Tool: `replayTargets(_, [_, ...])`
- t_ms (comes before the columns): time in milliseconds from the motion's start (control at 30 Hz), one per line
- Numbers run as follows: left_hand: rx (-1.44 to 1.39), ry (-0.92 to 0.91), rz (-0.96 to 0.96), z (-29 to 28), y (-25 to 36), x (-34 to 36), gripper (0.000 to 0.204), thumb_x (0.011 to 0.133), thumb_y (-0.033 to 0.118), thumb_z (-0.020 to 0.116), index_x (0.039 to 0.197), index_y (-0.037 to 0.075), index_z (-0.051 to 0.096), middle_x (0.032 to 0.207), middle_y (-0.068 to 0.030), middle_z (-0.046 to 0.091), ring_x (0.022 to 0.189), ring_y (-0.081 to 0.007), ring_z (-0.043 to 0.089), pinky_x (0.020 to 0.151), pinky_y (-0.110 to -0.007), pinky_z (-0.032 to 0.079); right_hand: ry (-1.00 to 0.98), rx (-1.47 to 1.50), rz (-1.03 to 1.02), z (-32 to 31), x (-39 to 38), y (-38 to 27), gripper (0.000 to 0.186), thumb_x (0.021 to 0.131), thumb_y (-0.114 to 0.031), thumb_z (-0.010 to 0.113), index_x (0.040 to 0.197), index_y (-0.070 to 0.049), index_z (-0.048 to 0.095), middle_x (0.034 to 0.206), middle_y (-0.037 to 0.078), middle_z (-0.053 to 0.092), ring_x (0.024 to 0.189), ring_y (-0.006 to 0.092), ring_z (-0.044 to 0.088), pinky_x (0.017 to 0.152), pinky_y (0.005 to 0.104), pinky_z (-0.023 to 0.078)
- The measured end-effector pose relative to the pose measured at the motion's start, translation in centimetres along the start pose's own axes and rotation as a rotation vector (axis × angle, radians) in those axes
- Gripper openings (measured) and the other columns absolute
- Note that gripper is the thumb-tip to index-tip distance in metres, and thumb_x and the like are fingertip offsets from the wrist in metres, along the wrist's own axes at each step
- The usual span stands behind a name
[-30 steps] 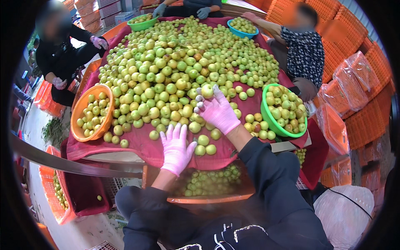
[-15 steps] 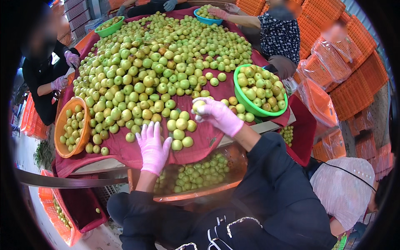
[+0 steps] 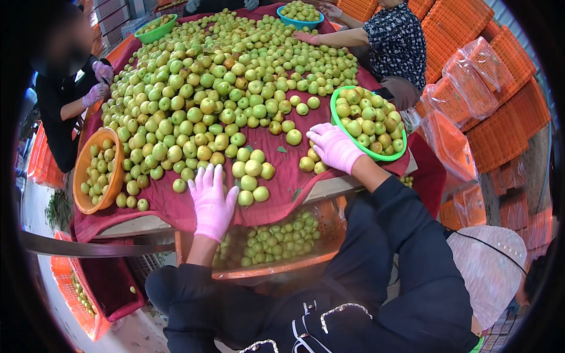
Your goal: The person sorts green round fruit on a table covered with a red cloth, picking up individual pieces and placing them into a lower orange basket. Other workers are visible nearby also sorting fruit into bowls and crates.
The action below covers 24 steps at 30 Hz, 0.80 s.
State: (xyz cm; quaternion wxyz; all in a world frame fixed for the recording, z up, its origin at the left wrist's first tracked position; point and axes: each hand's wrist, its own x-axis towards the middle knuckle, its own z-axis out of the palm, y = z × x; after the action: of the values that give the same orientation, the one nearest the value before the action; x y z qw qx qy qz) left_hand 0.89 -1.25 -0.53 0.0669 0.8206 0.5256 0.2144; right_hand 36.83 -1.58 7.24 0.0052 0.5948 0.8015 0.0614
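Both forearms come up from the lower edge in dark sleeves, each hand in a pink glove. The left hand [image 3: 212, 200] lies flat and palm down, fingers spread and pointing away from the body, its grip empty. The right hand [image 3: 334, 146] reaches further out and to the right, wrist bent, fingers loosely curled downward; whether its grip encloses anything cannot be told.

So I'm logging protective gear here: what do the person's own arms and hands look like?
Both hands wear thin pink disposable gloves: left hand, right hand. Both arms are covered to the wrist by dark, nearly black long sleeves. No markings are visible on the gloves.
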Motion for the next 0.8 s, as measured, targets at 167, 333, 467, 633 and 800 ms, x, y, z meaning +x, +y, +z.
replayTargets(167, [0.006, -0.004, 0.003, 0.2, 0.2, 0.3, 0.071, 0.092, 0.035, 0.072, 0.152, 0.006, 0.045, 0.155, -0.0184, 0.043, 0.147, -0.0404, 0.034, 0.121, -0.062, 0.022, -0.314, 0.127, 0.044, 0.5, 2.4, 1.7, 0.036, 0.085, -0.012, 0.064, 0.121, -0.013, 0.074, 0.121, 0.012, 0.066, 0.115, 0.0324, 0.063, 0.099, 0.0423, 0.051])
replayTargets(333, [0.009, 0.005, 0.002, 0.0, -0.2, 0.0, 0.071, 0.092, 0.035, 0.072, 0.151, 0.006, 0.045, 0.154, -0.0187, 0.044, 0.147, -0.0403, 0.035, 0.122, -0.061, 0.022, -0.396, 0.142, 0.124, -1.0, 3.3, 0.4, 0.055, 0.081, -0.009, 0.069, 0.135, -0.015, 0.067, 0.123, 0.015, 0.067, 0.118, 0.0349, 0.063, 0.098, 0.0450, 0.052])
replayTargets(467, [-0.001, 0.001, 0.012, -0.1, 0.2, 0.2, 0.071, 0.092, 0.035, 0.072, 0.151, 0.006, 0.046, 0.154, -0.0187, 0.045, 0.147, -0.0401, 0.035, 0.122, -0.061, 0.021, -0.354, 0.209, 0.126, -0.5, 2.8, 0.8, 0.057, 0.079, -0.008, 0.070, 0.136, -0.014, 0.066, 0.123, 0.016, 0.067, 0.117, 0.0364, 0.063, 0.098, 0.0456, 0.052])
replayTargets(633, [-0.021, 0.005, 0.019, -0.1, 0.1, 0.3, 0.069, 0.092, 0.035, 0.072, 0.150, 0.006, 0.048, 0.153, -0.0190, 0.045, 0.147, -0.0404, 0.035, 0.122, -0.061, 0.022, -0.258, 0.632, 0.242, -1.0, 3.4, 2.8, 0.062, 0.084, 0.007, 0.050, 0.144, -0.008, 0.059, 0.136, 0.021, 0.065, 0.127, 0.0335, 0.062, 0.108, 0.0400, 0.049])
replayTargets(800, [-0.066, 0.048, 0.020, 0.1, -0.4, 0.3, 0.065, 0.093, 0.034, 0.072, 0.147, 0.005, 0.050, 0.151, -0.0177, 0.048, 0.146, -0.0396, 0.037, 0.122, -0.060, 0.023, -0.295, 0.930, 0.239, -3.6, 5.5, 3.0, 0.063, 0.082, 0.012, 0.042, 0.141, 0.000, 0.059, 0.137, 0.018, 0.066, 0.132, 0.0275, 0.060, 0.113, 0.0344, 0.046])
